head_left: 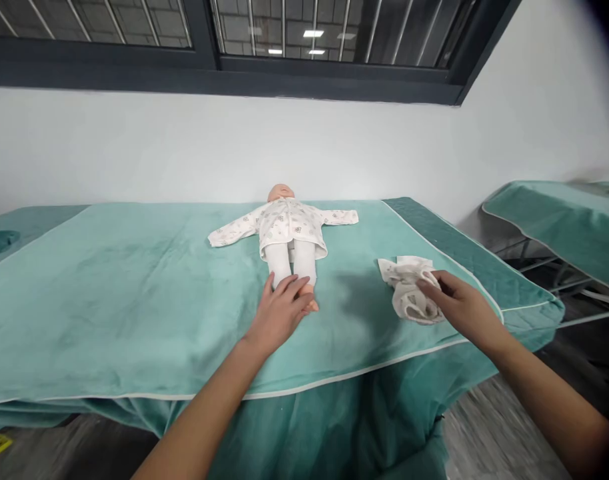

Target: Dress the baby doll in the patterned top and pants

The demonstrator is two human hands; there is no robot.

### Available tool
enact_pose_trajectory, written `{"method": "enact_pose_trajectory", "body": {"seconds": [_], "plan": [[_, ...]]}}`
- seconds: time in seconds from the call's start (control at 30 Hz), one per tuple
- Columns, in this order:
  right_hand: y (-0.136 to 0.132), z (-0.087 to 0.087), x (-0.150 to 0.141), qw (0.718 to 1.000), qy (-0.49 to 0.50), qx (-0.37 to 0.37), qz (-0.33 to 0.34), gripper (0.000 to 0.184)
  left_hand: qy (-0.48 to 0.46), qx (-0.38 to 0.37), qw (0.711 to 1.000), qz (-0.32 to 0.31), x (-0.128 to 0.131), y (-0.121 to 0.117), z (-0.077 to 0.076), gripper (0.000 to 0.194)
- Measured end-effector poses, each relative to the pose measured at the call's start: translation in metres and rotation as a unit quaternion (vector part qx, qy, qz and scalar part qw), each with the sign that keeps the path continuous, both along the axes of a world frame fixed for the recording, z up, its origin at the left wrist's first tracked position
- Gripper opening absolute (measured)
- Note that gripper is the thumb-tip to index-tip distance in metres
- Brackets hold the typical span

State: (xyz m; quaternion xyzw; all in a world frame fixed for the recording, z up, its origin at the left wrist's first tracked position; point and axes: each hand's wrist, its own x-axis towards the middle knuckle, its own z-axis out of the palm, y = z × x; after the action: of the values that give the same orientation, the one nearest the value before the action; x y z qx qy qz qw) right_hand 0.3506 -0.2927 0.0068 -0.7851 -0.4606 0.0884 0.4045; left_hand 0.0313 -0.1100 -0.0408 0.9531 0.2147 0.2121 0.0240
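1. Cloth [413,293], bunched, could slip or unravel: only a pinch seems to hold it.
2. Doll [290,223], on its back on the green sheet [134,300], could slide or twist if the left hand [280,312] pushes its legs.
3. Left grip: loose, fingers spread over doll's feet; contact pressure unclear.
4. Right grip: right hand [457,301] pinches cloth, thumb against fingers, apart from doll.

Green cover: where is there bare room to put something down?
The green cover is barest left of the doll and left hand, with a smaller bare patch between the doll and bundled cloth. It is crowded at the doll's legs and around the right hand.
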Motion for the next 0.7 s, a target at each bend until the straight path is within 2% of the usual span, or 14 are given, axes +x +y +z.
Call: {"method": "enact_pose_trajectory", "body": {"seconds": [0.07,0.13,0.23,0.3,0.33,0.4,0.43,0.47,0.5,0.57,0.6,0.7], "plan": [[0.010,0.026,-0.028,0.998,0.040,0.033,0.029,0.037,-0.026,-0.063,0.998,-0.004,-0.005,0.000,0.003,0.026],[0.020,0.049,-0.055,0.994,0.087,0.053,0.048,0.036,-0.091,-0.159,0.983,-0.001,-0.010,-0.006,0.013,0.031],[0.039,0.079,-0.091,0.972,0.200,0.091,0.083,0.034,-0.219,-0.300,0.928,0.003,-0.016,-0.024,0.042,0.043],[0.053,0.096,-0.113,0.944,0.275,0.122,0.133,0.033,-0.245,-0.374,0.894,-0.033,-0.019,-0.041,0.067,0.050],[0.061,0.104,-0.124,0.929,0.300,0.141,0.164,0.031,-0.240,-0.403,0.882,-0.054,-0.020,-0.049,0.078,0.060],[0.073,0.118,-0.144,0.901,0.328,0.176,0.224,0.029,-0.250,-0.409,0.875,-0.057,-0.020,-0.059,0.096,0.089],[0.078,0.125,-0.153,0.890,0.331,0.190,0.247,0.029,-0.275,-0.395,0.876,-0.042,-0.020,-0.060,0.103,0.092],[0.082,0.130,-0.161,0.884,0.331,0.196,0.266,0.030,-0.309,-0.373,0.874,-0.023,-0.021,-0.059,0.107,0.086],[0.084,0.135,-0.167,0.882,0.325,0.199,0.278,0.030,-0.349,-0.350,0.869,-0.003,-0.022,-0.057,0.111,0.072],[0.087,0.141,-0.174,0.889,0.300,0.201,0.282,0.030,-0.421,-0.314,0.851,0.023,-0.029,-0.047,0.118,0.040],[0.088,0.143,-0.175,0.897,0.282,0.204,0.273,0.029,-0.447,-0.301,0.842,0.028,-0.035,-0.042,0.122,0.033],[0.090,0.144,-0.170,0.922,0.223,0.230,0.218,0.026,-0.488,-0.260,0.833,0.025,-0.052,-0.031,0.139,0.039]]}}
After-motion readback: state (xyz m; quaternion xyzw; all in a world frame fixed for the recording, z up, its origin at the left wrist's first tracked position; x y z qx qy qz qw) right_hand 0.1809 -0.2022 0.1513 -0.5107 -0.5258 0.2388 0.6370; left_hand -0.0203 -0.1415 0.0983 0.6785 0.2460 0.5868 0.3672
